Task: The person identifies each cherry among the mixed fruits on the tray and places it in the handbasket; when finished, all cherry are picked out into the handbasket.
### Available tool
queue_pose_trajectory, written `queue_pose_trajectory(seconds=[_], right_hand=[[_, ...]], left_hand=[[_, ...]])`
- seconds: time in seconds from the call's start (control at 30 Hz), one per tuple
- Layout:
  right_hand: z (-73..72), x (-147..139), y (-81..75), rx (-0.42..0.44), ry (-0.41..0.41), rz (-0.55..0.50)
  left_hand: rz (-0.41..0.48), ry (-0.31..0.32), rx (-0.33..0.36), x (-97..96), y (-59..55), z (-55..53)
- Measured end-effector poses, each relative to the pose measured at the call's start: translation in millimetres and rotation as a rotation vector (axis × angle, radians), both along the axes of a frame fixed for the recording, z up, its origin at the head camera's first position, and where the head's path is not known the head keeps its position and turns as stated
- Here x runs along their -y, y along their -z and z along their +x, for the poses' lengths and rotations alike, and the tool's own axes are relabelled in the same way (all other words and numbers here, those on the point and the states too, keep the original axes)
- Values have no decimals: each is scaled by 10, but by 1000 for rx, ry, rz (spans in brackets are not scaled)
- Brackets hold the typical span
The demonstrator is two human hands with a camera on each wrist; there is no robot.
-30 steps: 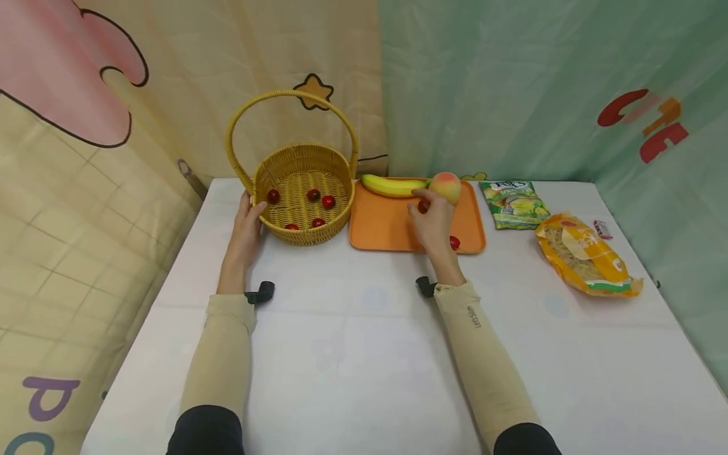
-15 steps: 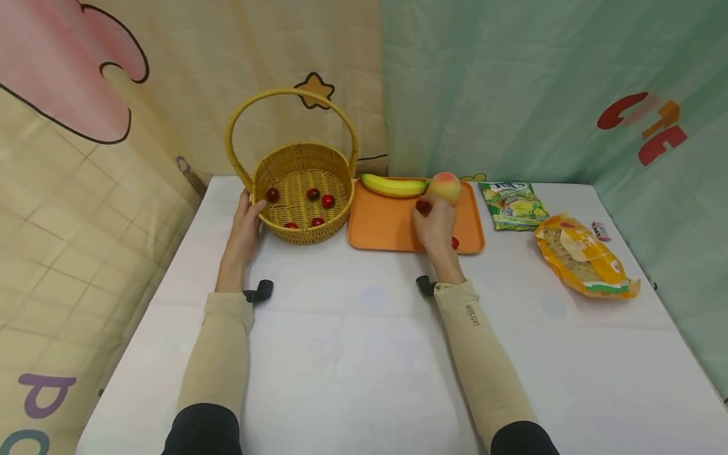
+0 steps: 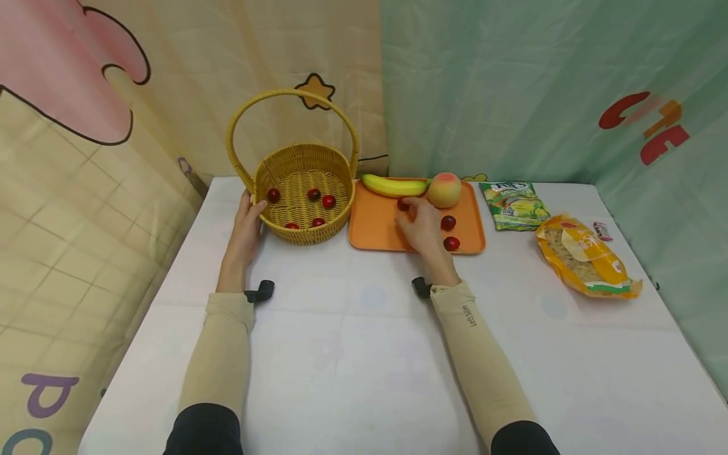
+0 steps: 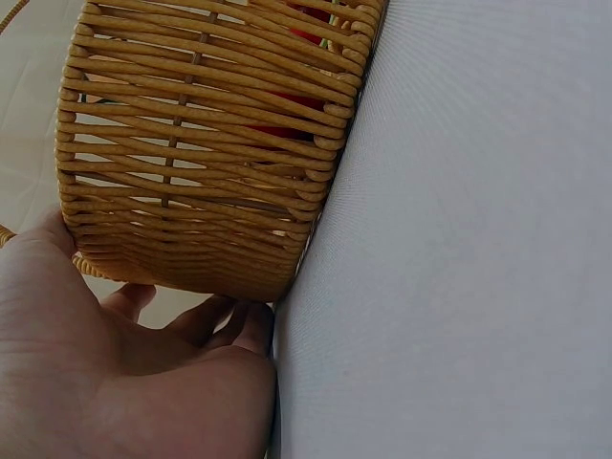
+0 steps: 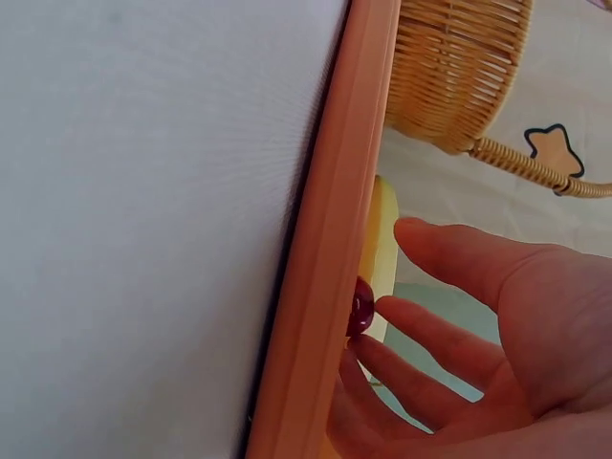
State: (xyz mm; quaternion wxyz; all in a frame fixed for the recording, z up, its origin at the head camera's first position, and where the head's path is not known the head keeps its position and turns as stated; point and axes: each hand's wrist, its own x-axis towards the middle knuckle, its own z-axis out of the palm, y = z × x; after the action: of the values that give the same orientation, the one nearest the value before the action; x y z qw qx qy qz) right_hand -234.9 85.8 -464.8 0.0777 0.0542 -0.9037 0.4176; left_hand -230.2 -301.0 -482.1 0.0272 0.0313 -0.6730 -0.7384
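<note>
A yellow wicker basket (image 3: 307, 237) with a tall handle holds several dark red cherries (image 3: 328, 201). My left hand (image 3: 243, 237) grips its left side, thumb at the rim; in the left wrist view the fingers bend against the woven wall (image 4: 191, 143). My right hand (image 3: 423, 227) is over an orange tray (image 3: 375, 230). Its fingertips touch a cherry (image 5: 361, 306), while the thumb stands apart from it in the right wrist view. Two more cherries (image 3: 448, 222) lie on the tray to the right of that hand.
A banana (image 3: 394, 186) and a peach (image 3: 444, 190) lie along the tray's back. Right of it are a green snack bag (image 3: 514, 205), a yellow-orange bag (image 3: 588, 256) and a small pink packet (image 3: 602, 230). A curtain hangs behind the white table (image 3: 352, 354).
My right hand has shifted left across the tray, and the cherry at its fingertips now sits further left. A cherry to its right has come into view. The left hand stays on the basket.
</note>
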Motion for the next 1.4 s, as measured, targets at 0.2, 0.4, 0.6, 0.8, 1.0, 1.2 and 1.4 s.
queue_pose_trajectory(seconds=[0.2, 0.4, 0.6, 0.8, 1.0, 1.2, 1.4], right_hand=[[-12, -4, 21, 3, -44, 30], [-13, -2, 34, 31, -51, 36], [-7, -9, 47, 77, -104, 63], [-18, -4, 65, 95, -165, 110], [-31, 25, 77, 76, -254, 140], [8, 129, 85, 75, -364, 173], [67, 307, 81, 60, -454, 156]], left_hand=[[-5, 2, 0, -5, -10, 5], [1, 0, -6, -9, -3, 8], [-6, -5, -1, -10, 6, 7], [2, -4, 3, -8, -6, 3], [17, 8, -13, -1, -8, 6], [9, 4, -9, -4, -1, 11], [3, 10, -5, -1, 4, 5]])
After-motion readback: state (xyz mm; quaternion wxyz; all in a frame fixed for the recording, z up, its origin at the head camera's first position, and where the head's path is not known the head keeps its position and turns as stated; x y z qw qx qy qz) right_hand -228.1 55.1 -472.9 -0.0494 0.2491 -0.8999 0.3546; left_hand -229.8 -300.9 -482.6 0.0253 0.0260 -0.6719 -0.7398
